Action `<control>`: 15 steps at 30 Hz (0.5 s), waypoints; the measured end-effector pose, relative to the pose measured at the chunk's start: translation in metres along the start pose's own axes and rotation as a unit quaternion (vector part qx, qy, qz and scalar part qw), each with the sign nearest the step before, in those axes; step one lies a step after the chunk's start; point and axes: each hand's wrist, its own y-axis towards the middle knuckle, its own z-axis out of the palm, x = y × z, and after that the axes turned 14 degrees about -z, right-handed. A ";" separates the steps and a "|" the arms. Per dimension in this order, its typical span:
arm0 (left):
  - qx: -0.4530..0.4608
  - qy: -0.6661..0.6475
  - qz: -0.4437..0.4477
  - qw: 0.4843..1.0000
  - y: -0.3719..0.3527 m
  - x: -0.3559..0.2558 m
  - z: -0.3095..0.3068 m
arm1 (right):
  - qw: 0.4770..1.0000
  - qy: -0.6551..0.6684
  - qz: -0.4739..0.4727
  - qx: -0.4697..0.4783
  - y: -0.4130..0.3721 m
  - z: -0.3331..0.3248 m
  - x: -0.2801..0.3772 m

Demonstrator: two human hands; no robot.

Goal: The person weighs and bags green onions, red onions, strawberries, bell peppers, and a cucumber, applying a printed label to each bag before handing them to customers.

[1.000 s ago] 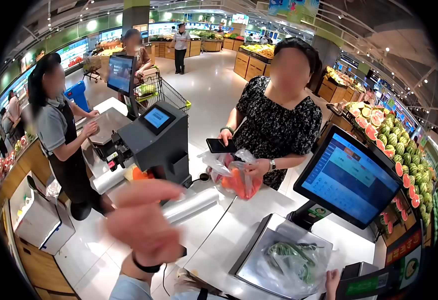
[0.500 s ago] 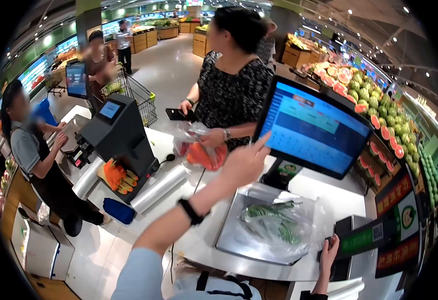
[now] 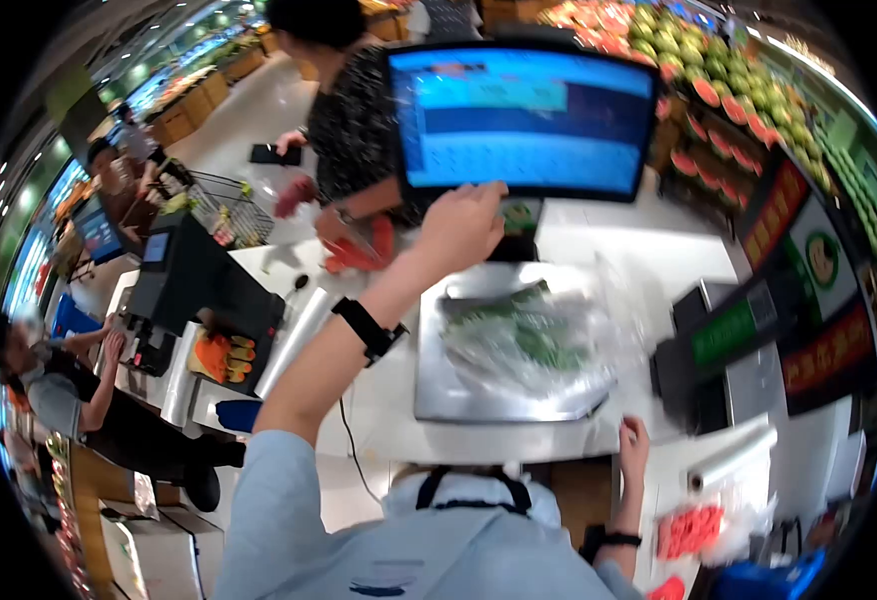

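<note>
My left hand (image 3: 464,230), with a black band (image 3: 367,330) on its wrist, is at the lower edge of the touch screen (image 3: 524,120). Its fingers look folded, blurred a little, with nothing visible in them. Under the screen a metal weighing scale (image 3: 459,400) carries a clear plastic bag (image 3: 584,345) of green leafy vegetables (image 3: 544,335). Beside the counter's front edge, to the scale's lower right, is my right hand (image 3: 635,448). The fingers there are loosely bent and apart, and it holds nothing I can see.
Across the counter (image 3: 389,400) a customer (image 3: 354,150) has a hand at a bag of red-orange produce (image 3: 359,250). A co-worker (image 3: 79,380) stands at another scale (image 3: 204,280) on the left. A black label printer (image 3: 689,370) and a plastic-bag roll (image 3: 734,452) are on the right.
The view has tilted down and turned. My left index finger, stretched to the screen before, is now folded in at its lower edge. My right hand has come away from the black printer.
</note>
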 end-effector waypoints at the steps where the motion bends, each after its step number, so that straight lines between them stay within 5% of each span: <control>1: 0.065 -0.021 -0.047 0.997 -0.003 -0.026 -0.006 | 1.000 0.007 -0.026 -0.011 0.000 0.003 -0.002; 3: 0.102 -0.065 -0.066 0.990 -0.006 -0.054 0.014 | 0.999 -0.025 -0.035 -0.015 0.001 0.005 -0.003; 8: 0.367 0.053 -0.112 0.922 -0.012 -0.116 0.093 | 0.999 0.000 -0.035 -0.036 0.005 0.008 -0.009; 11: 0.381 0.046 -0.165 0.908 -0.018 -0.130 0.137 | 0.998 0.031 -0.040 -0.039 0.002 0.008 -0.004; 15: 0.386 0.030 -0.104 0.916 -0.031 -0.156 0.153 | 0.999 0.023 -0.030 0.029 -0.001 0.012 0.011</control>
